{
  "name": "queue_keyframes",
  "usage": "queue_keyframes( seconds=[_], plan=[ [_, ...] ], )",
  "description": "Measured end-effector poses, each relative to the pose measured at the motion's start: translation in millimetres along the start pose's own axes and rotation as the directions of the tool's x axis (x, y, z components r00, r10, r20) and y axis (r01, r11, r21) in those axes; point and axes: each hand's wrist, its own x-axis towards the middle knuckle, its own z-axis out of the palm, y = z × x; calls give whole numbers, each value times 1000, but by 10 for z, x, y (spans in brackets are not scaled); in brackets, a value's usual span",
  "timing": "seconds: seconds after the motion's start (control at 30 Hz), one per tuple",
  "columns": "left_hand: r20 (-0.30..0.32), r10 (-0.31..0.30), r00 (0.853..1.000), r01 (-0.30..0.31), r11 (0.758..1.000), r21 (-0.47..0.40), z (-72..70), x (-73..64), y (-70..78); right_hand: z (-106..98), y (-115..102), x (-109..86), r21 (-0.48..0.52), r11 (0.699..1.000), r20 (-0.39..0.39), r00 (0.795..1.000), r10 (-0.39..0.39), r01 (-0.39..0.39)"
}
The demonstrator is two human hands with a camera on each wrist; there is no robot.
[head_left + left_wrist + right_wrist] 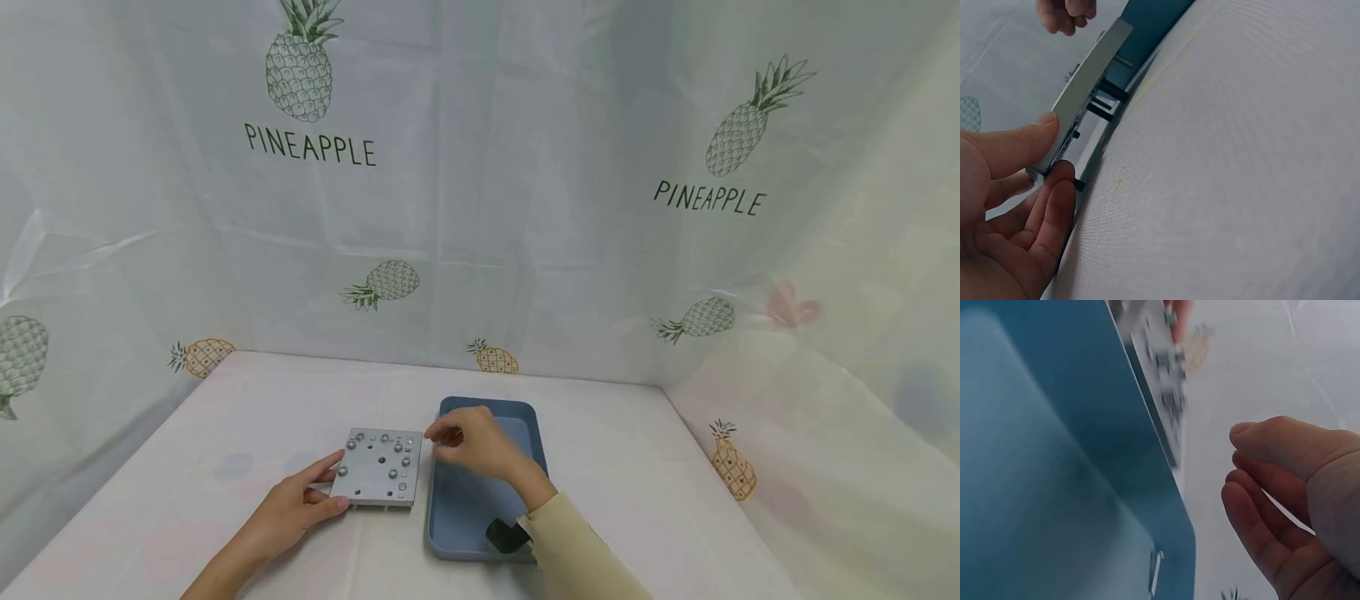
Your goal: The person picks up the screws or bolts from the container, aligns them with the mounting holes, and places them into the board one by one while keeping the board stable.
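My left hand grips a square metal plate by its left edge, thumb at the near corner. Socket-head screws dot the top of the plate, along with several bare holes. In the left wrist view the plate is seen edge-on, and dark screw shanks stick out of its underside toward the cloth. My right hand hovers over the left side of a blue tray, close to the plate's right edge. Its fingers are loosely bent, and nothing shows between them and the thumb.
A small shiny piece lies inside the tray near one corner. Pale cloth covers the table, and a pineapple-printed curtain hangs behind and at the sides. A black device sits at the right wrist, over the tray's near end.
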Motion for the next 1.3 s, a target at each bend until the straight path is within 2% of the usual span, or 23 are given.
queue_keyframes(
  seconds=[0.17,0.37,0.83,1.07,1.3],
  plan=[
    [-2,-15,1000,16,1000,4,4,6,5,-206,206,76,-70,997,7,999,43,-42],
    [-8,-25,1000,25,1000,18,10,11,-4,-275,456,170,-154,984,-1,996,85,-85],
    [-16,-39,999,40,999,32,18,23,-5,-88,865,299,-238,963,-7,992,125,-124],
    [-21,-39,999,40,999,31,27,27,6,7,921,332,-307,948,-30,997,72,-78],
    [-25,-54,998,55,998,21,39,13,26,50,905,339,-350,928,-42,992,122,-129]
  ],
)
